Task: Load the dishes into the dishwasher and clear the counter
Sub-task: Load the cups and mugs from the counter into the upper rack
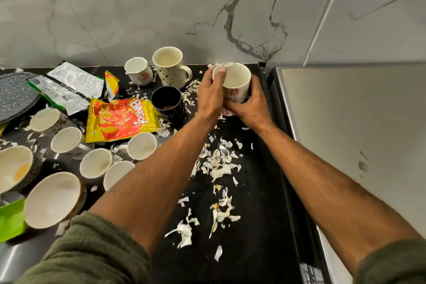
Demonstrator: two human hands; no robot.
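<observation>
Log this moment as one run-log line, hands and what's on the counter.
left hand: grips floral mug rim | right hand: holds mug base | counter: peel scraps, cups, bowls, chip packet | dishwasher: not visible

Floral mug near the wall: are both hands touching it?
Touching. The head view shows the left hand pinching the floral mug at its rim, the right hand gripping its base.

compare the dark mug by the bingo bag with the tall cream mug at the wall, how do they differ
The dark mug is near-black and shorter; the tall cream mug is pale with a diamond pattern. The dark mug holds a brown residue; the cream one looks merely stained. The cream mug's handle shows at its right; the dark mug's is not visible. Both stand upright, untouched.
</observation>
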